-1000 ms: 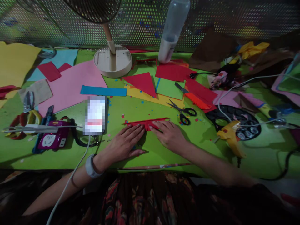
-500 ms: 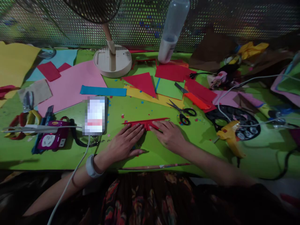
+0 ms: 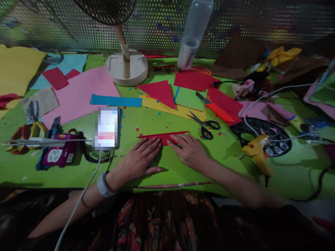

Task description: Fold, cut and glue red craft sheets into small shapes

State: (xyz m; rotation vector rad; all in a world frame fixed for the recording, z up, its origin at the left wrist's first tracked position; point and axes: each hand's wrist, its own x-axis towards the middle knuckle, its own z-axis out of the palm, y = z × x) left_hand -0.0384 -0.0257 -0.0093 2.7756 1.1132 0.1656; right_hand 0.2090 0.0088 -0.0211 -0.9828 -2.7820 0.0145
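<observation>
A folded piece of red paper (image 3: 164, 140) lies on the green table, its long straight edge facing away from me. My left hand (image 3: 142, 155) rests flat on its left part, fingers stretched out and thumb apart. Over the right part lies my right hand (image 3: 187, 150), fingers extended and pressing on the paper. Much of the paper is hidden under both hands. Black-handled scissors (image 3: 204, 125) lie with blades spread, just beyond my right hand. A phone (image 3: 106, 129) with a lit, blurred screen is left of the paper.
Around are a purple power socket (image 3: 59, 150), a yellow glue gun (image 3: 258, 153), a black palette (image 3: 284, 139), an orange cutter (image 3: 220, 111), a blue strip (image 3: 116, 100), a fan base (image 3: 127, 73) and a bottle (image 3: 191, 45). A white cable (image 3: 89, 184) crosses my left forearm.
The view has shifted very slightly. Both hands stay pressed on the red paper in the same places.
</observation>
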